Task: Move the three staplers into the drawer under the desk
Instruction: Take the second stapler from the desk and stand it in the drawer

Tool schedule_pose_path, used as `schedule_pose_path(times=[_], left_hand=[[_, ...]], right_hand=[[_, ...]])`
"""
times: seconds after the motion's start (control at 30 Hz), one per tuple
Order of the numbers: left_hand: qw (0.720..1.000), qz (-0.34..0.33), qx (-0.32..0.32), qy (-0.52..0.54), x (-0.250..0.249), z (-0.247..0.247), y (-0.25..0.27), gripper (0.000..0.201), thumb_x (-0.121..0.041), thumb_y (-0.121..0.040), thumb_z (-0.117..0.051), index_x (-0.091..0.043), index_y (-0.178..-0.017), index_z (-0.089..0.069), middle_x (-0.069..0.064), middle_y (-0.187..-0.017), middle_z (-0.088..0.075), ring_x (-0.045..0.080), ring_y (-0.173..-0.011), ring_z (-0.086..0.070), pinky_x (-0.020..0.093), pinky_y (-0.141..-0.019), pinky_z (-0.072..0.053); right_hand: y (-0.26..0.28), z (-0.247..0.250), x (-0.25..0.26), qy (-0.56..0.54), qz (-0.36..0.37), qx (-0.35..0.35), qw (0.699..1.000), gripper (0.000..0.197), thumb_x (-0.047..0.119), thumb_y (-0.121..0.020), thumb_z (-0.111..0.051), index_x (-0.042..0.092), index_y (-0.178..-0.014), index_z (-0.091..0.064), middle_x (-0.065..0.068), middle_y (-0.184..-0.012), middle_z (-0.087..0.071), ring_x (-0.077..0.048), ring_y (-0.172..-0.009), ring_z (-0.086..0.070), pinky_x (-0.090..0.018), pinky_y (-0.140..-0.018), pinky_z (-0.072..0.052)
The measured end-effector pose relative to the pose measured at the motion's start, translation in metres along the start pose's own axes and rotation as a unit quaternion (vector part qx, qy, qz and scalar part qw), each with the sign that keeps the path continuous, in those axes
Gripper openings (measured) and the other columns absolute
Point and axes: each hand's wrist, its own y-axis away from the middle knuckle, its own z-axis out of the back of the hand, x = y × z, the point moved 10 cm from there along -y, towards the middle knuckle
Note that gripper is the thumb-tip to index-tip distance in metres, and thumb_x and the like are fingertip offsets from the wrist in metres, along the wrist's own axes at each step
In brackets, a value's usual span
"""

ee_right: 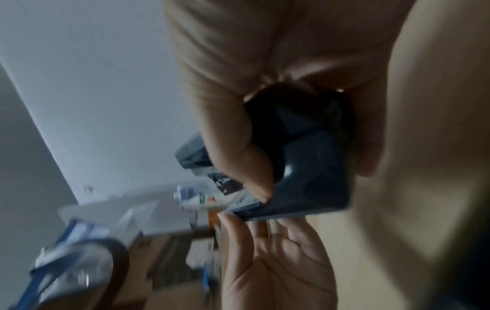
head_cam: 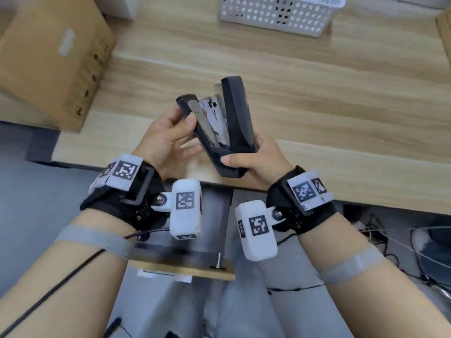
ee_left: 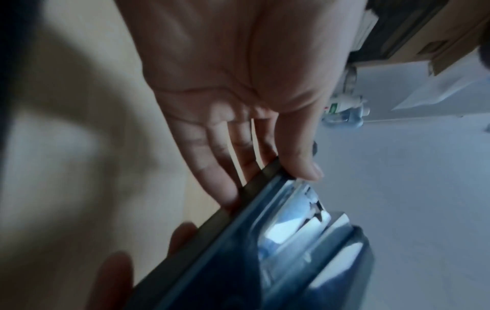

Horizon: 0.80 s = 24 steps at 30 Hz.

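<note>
A black stapler is swung wide in a V, its metal staple channel showing, and hangs in the air over the front edge of the wooden desk. My left hand pinches the tip of the stapler's left arm, thumb on top and fingers behind. My right hand grips the hinge end. The left wrist view shows the stapler under my thumb; the right wrist view shows the stapler inside my curled fingers. Below the hands the drawer is pulled out. No other stapler is in view.
A cardboard box stands on the desk at the left. A white perforated basket sits at the back. Cables lie on the floor under the desk to the right. My knees are below the drawer.
</note>
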Motion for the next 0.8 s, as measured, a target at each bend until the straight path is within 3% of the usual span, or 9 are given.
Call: schedule_pose_path(times=[0.1, 0.17, 0.27, 0.37, 0.47, 0.57, 0.67, 0.7, 0.8], left_hand=[[0.998, 0.019, 0.054, -0.031, 0.008, 0.035, 0.029, 0.050, -0.027, -0.060, -0.081, -0.026, -0.104, -0.059, -0.009, -0.094, -0.072, 0.006, -0.080, -0.071, 0.033, -0.071, -0.058], [0.996, 0.038, 0.074, -0.023, 0.019, 0.057, 0.045, 0.067, -0.037, -0.045, -0.084, -0.027, -0.107, -0.060, -0.011, -0.090, -0.075, 0.006, -0.078, -0.073, 0.033, -0.071, -0.058], [0.995, 0.068, 0.078, 0.006, 0.044, 0.090, 0.060, 0.075, -0.032, -0.037, -0.088, -0.026, -0.107, -0.061, -0.009, -0.088, -0.077, 0.008, -0.078, -0.073, 0.031, -0.069, -0.060], [0.988, 0.120, 0.092, -0.024, 0.079, 0.121, 0.070, 0.083, -0.028, -0.030, -0.091, -0.024, -0.107, -0.062, -0.005, -0.086, -0.077, 0.008, -0.080, -0.073, 0.026, -0.070, -0.058], [0.965, 0.197, 0.104, -0.138, 0.121, 0.153, 0.073, 0.078, -0.024, -0.033, -0.091, -0.019, -0.105, -0.064, -0.003, -0.092, -0.077, 0.005, -0.082, -0.072, 0.017, -0.072, -0.056], [0.941, 0.221, -0.025, -0.253, 0.148, 0.203, 0.061, 0.054, 0.009, -0.066, -0.072, -0.008, -0.116, -0.059, 0.005, -0.105, -0.068, 0.017, -0.101, -0.064, 0.010, -0.078, -0.052], [0.902, 0.167, -0.198, -0.347, 0.148, 0.251, 0.053, 0.061, 0.010, -0.073, -0.065, -0.004, -0.130, -0.049, 0.012, -0.124, -0.057, 0.023, -0.120, -0.052, 0.007, -0.085, -0.037], [0.890, 0.157, -0.227, -0.364, 0.149, 0.262, 0.052, 0.063, 0.008, -0.074, -0.065, -0.004, -0.132, -0.046, 0.012, -0.131, -0.055, 0.024, -0.125, -0.049, 0.009, -0.090, -0.034], [0.862, 0.191, -0.247, -0.400, 0.165, 0.290, 0.048, 0.069, 0.002, -0.077, -0.065, -0.007, -0.140, -0.037, 0.013, -0.141, -0.048, 0.027, -0.130, -0.046, 0.026, -0.105, -0.032]], right_hand=[[0.013, -0.051, -0.019, -0.020, -0.018, 0.063, 0.998, 0.054, -0.009, -0.054, -0.067, 0.023, -0.096, -0.056, 0.012, -0.080, -0.074, -0.002, -0.075, -0.069, -0.021, -0.071, -0.056], [0.021, -0.080, -0.035, -0.013, -0.043, 0.109, 0.993, 0.056, -0.010, -0.057, -0.065, 0.023, -0.102, -0.055, 0.014, -0.081, -0.074, 0.002, -0.076, -0.069, -0.015, -0.068, -0.054], [0.030, -0.113, -0.062, 0.028, -0.082, 0.168, 0.982, 0.067, -0.007, -0.060, -0.066, 0.018, -0.120, -0.049, 0.007, -0.101, -0.067, 0.001, -0.089, -0.066, -0.016, -0.078, -0.052], [0.038, -0.128, -0.097, 0.076, -0.134, 0.220, 0.963, 0.069, -0.008, -0.062, -0.065, 0.032, -0.114, -0.046, 0.022, -0.104, -0.064, 0.012, -0.094, -0.061, -0.009, -0.083, -0.048], [0.043, -0.122, -0.144, 0.157, -0.189, 0.237, 0.940, 0.068, 0.001, -0.059, -0.071, 0.037, -0.112, -0.046, 0.015, -0.109, -0.058, -0.001, -0.103, -0.057, -0.022, -0.098, -0.045], [0.039, -0.106, -0.194, 0.161, -0.252, 0.189, 0.935, 0.066, 0.000, -0.070, -0.075, 0.024, -0.124, -0.047, 0.017, -0.101, -0.058, -0.001, -0.095, -0.057, -0.019, -0.095, -0.043], [0.029, -0.091, -0.229, 0.167, -0.273, 0.082, 0.944, 0.029, 0.014, -0.079, -0.071, 0.023, -0.103, -0.055, 0.013, -0.088, -0.061, 0.001, -0.080, -0.058, -0.001, -0.071, -0.045], [0.025, -0.088, -0.240, 0.178, -0.282, 0.049, 0.941, 0.033, 0.024, -0.076, -0.073, 0.020, -0.104, -0.055, 0.010, -0.089, -0.063, -0.004, -0.083, -0.060, -0.005, -0.076, -0.046], [0.015, -0.087, -0.264, 0.193, -0.299, -0.008, 0.934, 0.066, 0.043, -0.060, -0.074, 0.013, -0.116, -0.054, -0.001, -0.105, -0.066, -0.020, -0.101, -0.062, -0.034, -0.100, -0.046]])
